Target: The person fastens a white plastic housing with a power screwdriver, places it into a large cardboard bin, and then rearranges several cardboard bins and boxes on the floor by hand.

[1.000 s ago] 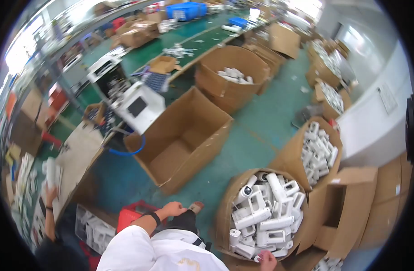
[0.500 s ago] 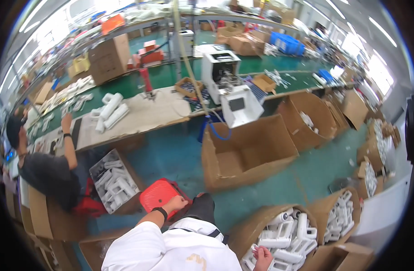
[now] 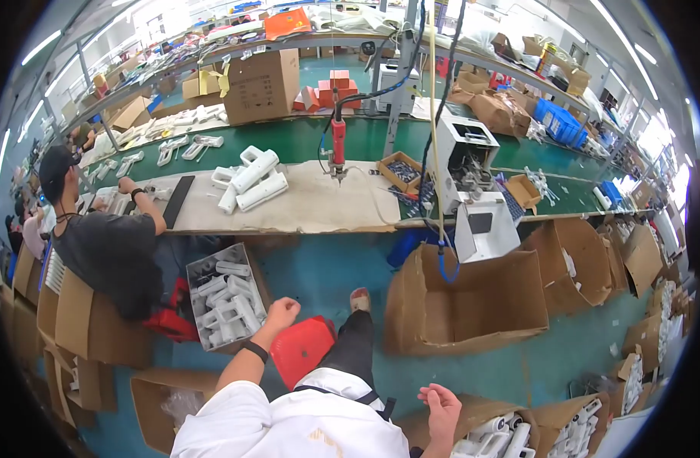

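My left hand [image 3: 283, 311], with a dark band at the wrist, is loosely closed above the red stool [image 3: 300, 355], and nothing shows in it. It is nearest to a grey-lined box [image 3: 201, 309] full of white plastic gun-shaped housings [image 3: 231, 305]. My right hand [image 3: 441, 402] hangs at my right side, its fingers bent but apart, holding nothing visible. Just below it stands a carton [image 3: 472, 416] filled with similar white housings. Ahead on the workbench [image 3: 312, 206] lie several white housings [image 3: 250, 179], and a red electric screwdriver [image 3: 337, 141] hangs over the bench.
A co-worker [image 3: 105, 244] sits at the bench on the left. A large open carton [image 3: 472, 305] stands ahead to the right, below a white machine [image 3: 472, 168] with its front panel down. Another carton [image 3: 155, 404] is behind the stool on my left.
My view has swung, so the bench and cartons appear farther right and the bench nearer. My left hand has risen off the stool, and my right hand has come away from the carton of housings.
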A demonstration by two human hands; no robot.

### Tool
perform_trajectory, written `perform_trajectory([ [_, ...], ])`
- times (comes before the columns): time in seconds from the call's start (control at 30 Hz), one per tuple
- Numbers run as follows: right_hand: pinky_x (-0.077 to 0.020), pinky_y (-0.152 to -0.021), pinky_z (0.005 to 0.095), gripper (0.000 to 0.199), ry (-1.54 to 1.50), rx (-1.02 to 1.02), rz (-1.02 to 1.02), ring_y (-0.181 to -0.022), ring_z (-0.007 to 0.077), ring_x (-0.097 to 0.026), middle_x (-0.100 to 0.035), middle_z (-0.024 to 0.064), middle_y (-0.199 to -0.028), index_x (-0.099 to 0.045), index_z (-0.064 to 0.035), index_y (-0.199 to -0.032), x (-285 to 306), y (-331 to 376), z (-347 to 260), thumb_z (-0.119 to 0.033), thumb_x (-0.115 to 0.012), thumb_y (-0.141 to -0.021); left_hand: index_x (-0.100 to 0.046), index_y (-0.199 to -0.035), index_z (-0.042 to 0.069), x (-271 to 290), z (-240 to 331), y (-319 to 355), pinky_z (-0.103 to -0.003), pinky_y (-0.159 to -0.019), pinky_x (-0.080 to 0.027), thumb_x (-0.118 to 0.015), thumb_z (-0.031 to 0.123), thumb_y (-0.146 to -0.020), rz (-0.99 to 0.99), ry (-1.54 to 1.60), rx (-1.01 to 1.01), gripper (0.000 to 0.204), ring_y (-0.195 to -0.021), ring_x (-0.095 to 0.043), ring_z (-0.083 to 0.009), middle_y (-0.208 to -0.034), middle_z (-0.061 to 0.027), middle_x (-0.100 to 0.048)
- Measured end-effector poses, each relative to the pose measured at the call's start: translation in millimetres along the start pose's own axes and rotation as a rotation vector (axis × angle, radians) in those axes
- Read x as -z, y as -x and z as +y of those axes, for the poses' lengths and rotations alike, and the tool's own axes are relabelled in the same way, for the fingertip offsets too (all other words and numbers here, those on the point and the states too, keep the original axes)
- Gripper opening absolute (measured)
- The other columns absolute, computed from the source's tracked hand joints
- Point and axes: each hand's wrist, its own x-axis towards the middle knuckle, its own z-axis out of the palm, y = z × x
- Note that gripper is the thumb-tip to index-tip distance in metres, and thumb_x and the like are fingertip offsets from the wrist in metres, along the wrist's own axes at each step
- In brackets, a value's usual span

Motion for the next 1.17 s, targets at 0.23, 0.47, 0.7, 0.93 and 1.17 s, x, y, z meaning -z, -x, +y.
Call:
perform_trajectory([
  [0.23,-0.0512,-0.070,0.0282,0.019,0.073,-0.076,-0.010,-0.076,0.0195,-0.065,-0.067,0.0144,-0.089,-0.060,0.0047,-0.102,-80,-112,-3,-0.006,-0.059,-0.087,-0.059,-0.104,0.001,75,83,-153,-0.037,-0.080,-0.047,-0.064,0.018,-0.076,0.535,-0.008,-0.132,0.033,-0.089,-0.060,-0.0293,-0.099,-0.0164,-0.060],
  [0.47,-0.0516,-0.073,0.0265,0.023,0.277,-0.050,-0.240,-0.078,0.0158,-0.064,-0.067,0.0123,-0.089,-0.060,0.0046,-0.104,-225,-315,11,-0.006,-0.064,-0.084,-0.055,-0.104,-0.002,143,59,-307,-0.045,-0.090,-0.040,-0.060,0.012,-0.076,1.132,-0.370,-0.173,0.031,-0.102,-0.051,-0.0363,-0.107,-0.0201,-0.054],
  [0.7,-0.0498,-0.068,0.0296,0.025,0.732,0.517,-0.545,-0.074,0.0188,-0.062,-0.065,0.0104,-0.083,-0.061,0.0003,-0.102,-358,-437,11,-0.009,-0.068,-0.080,-0.056,-0.103,0.006,34,-42,-178,-0.045,-0.076,-0.048,-0.058,0.018,-0.079,0.531,-0.260,0.375,0.027,-0.087,-0.056,-0.0403,-0.099,-0.0194,-0.056],
  [0.93,-0.0470,-0.068,0.0390,0.023,0.878,0.709,-0.723,-0.075,0.0315,-0.059,-0.062,0.0144,-0.079,-0.062,-0.0011,-0.092,-416,-480,60,-0.019,-0.066,-0.078,-0.037,-0.134,0.008,-45,-138,-79,-0.047,-0.094,-0.043,-0.070,0.039,-0.069,-0.032,-0.502,0.801,0.079,-0.120,-0.040,-0.0403,-0.132,-0.0187,-0.040],
  [1.17,-0.0429,-0.049,0.0351,0.018,1.198,0.580,-0.482,-0.051,0.0257,-0.055,-0.056,0.0071,-0.055,-0.063,-0.0085,-0.071,-430,-487,79,-0.026,-0.067,-0.076,-0.028,-0.142,0.027,-79,-261,-124,-0.067,-0.103,-0.019,-0.080,0.037,-0.061,-0.585,-0.554,0.617,0.096,-0.137,-0.014,-0.0429,-0.152,-0.0031,-0.015],
])
